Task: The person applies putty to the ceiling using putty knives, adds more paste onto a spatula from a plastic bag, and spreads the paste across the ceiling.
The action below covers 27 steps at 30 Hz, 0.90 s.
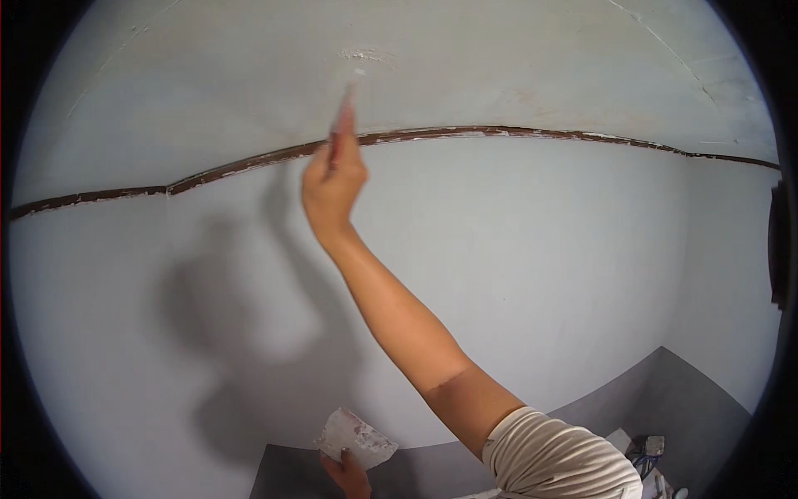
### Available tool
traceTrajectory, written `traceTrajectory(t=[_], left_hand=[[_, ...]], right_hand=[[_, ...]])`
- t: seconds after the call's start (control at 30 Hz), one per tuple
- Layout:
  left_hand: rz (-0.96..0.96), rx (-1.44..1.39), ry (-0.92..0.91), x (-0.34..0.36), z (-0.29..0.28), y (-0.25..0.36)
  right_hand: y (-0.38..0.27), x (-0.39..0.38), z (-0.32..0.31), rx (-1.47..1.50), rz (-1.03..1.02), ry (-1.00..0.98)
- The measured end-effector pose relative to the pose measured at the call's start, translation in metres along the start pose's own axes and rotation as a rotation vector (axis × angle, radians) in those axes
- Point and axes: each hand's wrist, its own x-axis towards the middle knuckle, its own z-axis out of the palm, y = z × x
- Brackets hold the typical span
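My right arm reaches up to the ceiling. My right hand [334,187] is closed round the reddish handle of a putty knife [345,116], blurred and seen nearly edge-on. Its tip points up, just below a rough patch of white filler [364,56] on the ceiling; whether it touches the surface I cannot tell. Low in the view, my left hand [349,477] grips a flat, pale plate [357,438] smeared with putty, its thumb on the face. The rest of my left arm is out of view.
A chipped brown trim strip [465,131] runs between the ceiling [499,66] and the pale wall [515,249]. Dark grey paint [615,399] covers the wall's lower part. Tools and cables [652,457] lie at the lower right. A dark object [778,245] stands at the right rim.
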Motion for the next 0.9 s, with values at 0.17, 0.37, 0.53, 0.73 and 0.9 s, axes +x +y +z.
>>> traceTrajectory(t=[0.17, 0.37, 0.53, 0.73, 0.9], left_hand=[[-0.092, 0.058, -0.14, 0.001, 0.012, -0.025], [-0.256, -0.155, -0.076, -0.003, 0.002, -0.017], [-0.209, -0.132, -0.066, -0.008, 0.004, -0.01], [-0.254, -0.216, -0.068, -0.016, -0.007, 0.032], [-0.331, -0.125, -0.176, -0.001, 0.009, -0.032]], right_hand=[[0.026, 0.031, -0.041, 0.003, 0.044, 0.163], [0.025, 0.06, 0.004, -0.047, -0.014, 0.198], [0.015, 0.053, 0.044, -0.156, -0.185, 0.22], [0.007, 0.035, 0.042, -0.19, -0.186, 0.067], [0.02, 0.034, 0.049, -0.407, -0.242, -0.039]])
